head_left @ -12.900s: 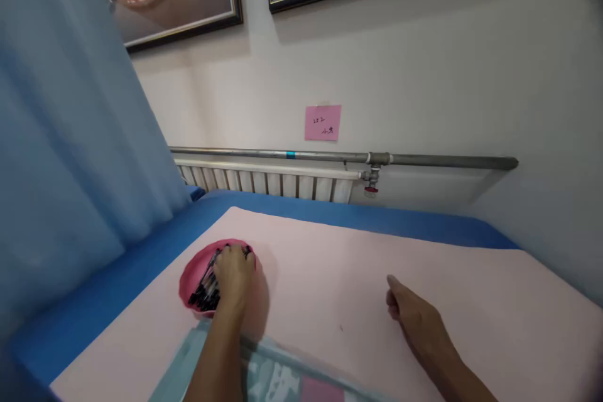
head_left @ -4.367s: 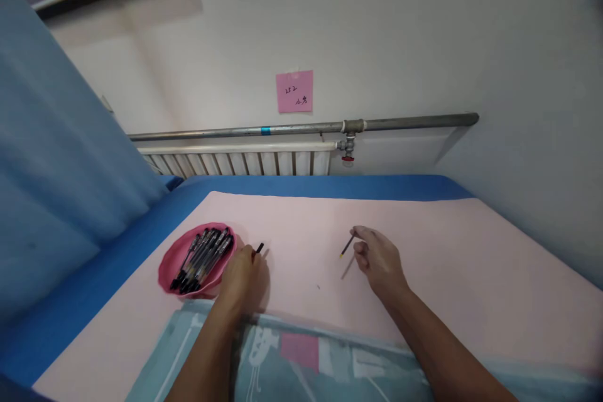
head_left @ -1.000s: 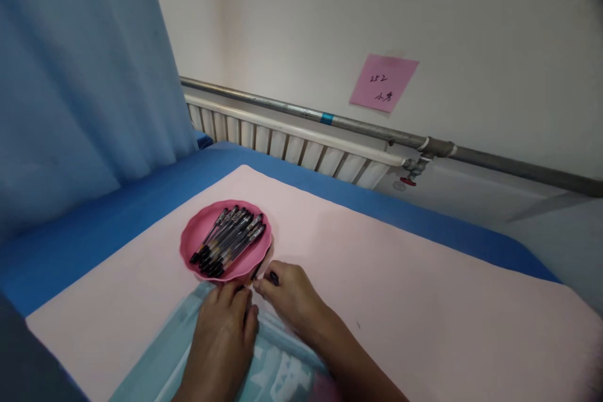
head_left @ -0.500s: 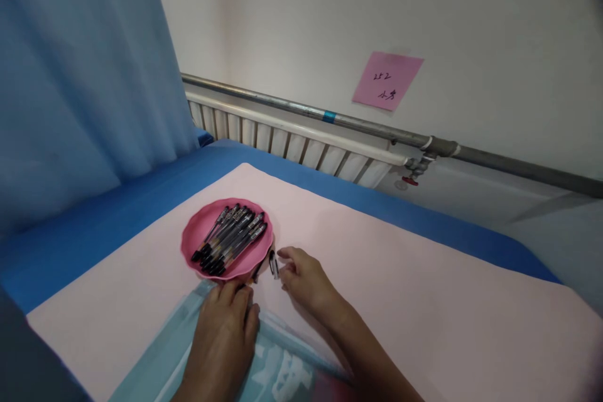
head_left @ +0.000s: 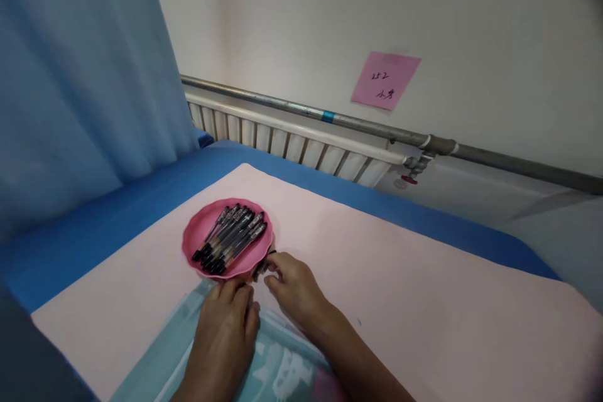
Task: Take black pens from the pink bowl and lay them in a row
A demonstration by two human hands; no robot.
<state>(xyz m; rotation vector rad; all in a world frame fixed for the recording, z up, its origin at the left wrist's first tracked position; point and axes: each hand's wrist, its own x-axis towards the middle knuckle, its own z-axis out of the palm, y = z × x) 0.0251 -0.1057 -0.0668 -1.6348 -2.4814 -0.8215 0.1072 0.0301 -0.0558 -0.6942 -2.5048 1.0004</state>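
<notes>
My left hand (head_left: 226,320) is closed on the lower end of a black pen (head_left: 257,271), just below the pink plate's near rim; its fingertips are partly hidden. My right hand (head_left: 296,286) lies to the right of the plate, thumb and forefinger pinched around a small pen cap with a black clip (head_left: 272,253), mostly covered by the fingers. That cap is beside the pen's upper end; whether they touch I cannot tell. Several black-capped pens (head_left: 230,239) lie side by side in the scalloped pink plate (head_left: 193,226).
A light-blue see-through pouch (head_left: 277,361) with white print lies under and below my left hand. The pale pink mat (head_left: 400,282) covers a blue surface (head_left: 452,235). A blue curtain (head_left: 85,75) hangs left; a radiator (head_left: 282,141) and pipe (head_left: 367,125) run along the wall.
My right hand has moved left with the pen cap, toward the pen and my left hand. My left hand and the plate of pens have stayed in place.
</notes>
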